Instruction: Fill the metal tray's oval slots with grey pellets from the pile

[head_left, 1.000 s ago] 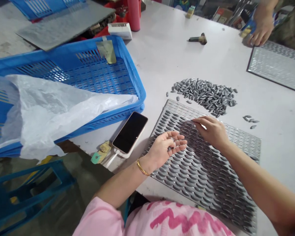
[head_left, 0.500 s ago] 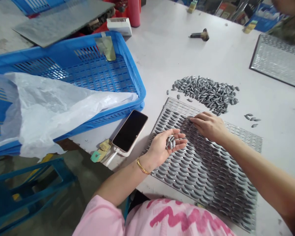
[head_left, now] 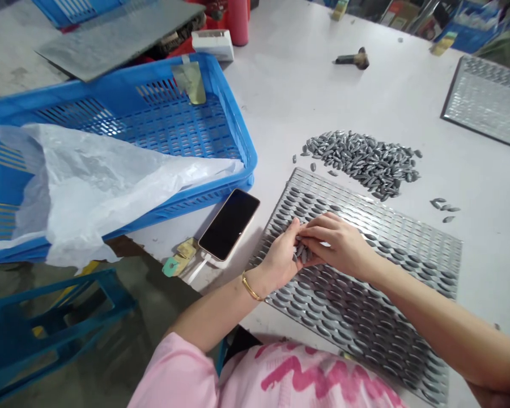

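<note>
White work surface [head_left: 289, 113], viewed from above. Blue plastic crate [head_left: 238, 136] at left of frame, black-screened smartphone [head_left: 228, 224] just beside it. Grey spindle-shaped metal pellets [head_left: 301, 253] lie cupped in the curled left hand [head_left: 278, 263] at frame centre, above a grey perforated metal tray [head_left: 365, 323] with rows of oval dimples. Right hand [head_left: 338, 243], fingers bent, touches the left hand over the pellets; whether it grips any cannot be told. Tray pellets run long axis roughly across the frame. Loose pellet heap [head_left: 363, 164] at upper right of tray, long axes pointing every way.
</note>
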Tool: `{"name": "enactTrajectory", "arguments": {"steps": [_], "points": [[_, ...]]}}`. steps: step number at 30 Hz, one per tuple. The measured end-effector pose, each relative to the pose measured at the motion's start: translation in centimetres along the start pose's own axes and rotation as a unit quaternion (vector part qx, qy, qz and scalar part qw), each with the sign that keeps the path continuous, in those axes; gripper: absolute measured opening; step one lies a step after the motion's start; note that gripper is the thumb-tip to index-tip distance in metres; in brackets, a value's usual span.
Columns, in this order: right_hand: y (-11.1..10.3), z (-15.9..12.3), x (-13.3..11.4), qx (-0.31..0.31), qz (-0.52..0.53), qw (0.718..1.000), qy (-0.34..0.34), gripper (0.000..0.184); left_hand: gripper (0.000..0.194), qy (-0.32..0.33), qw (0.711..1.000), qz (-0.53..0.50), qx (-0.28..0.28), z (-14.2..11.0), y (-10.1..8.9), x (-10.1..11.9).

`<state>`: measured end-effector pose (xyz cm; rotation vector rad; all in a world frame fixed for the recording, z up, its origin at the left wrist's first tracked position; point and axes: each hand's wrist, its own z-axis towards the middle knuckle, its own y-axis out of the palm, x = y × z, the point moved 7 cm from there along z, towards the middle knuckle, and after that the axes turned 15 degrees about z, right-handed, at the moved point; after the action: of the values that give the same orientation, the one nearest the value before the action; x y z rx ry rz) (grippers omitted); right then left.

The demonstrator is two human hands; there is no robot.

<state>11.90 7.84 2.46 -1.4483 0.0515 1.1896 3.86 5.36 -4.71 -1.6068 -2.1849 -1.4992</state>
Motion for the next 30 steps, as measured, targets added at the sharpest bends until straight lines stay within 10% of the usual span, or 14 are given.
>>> {"name": "enactTrajectory", "arguments": {"steps": [14, 21, 30], "points": [[-3.4, -4.8, -0.5, 0.109, 0.106, 0.987, 0.042, 0.020, 0.028, 0.012, 0.978, 0.207, -0.004, -0.5, 0.5, -0.4], [-7.8, -7.7, 5.8, 0.206, -0.011, 0.972, 0.112, 0.011, 0.019, 0.041, 0.998, 0.020, 0.042, -1.1, 1.2, 2.8], [-5.8, -5.8, 9.8, 0.110, -0.105, 0.987, 0.045, 0.019, 0.021, -0.024, 0.994, -0.062, 0.084, 0.6, 2.4, 0.3]]}}
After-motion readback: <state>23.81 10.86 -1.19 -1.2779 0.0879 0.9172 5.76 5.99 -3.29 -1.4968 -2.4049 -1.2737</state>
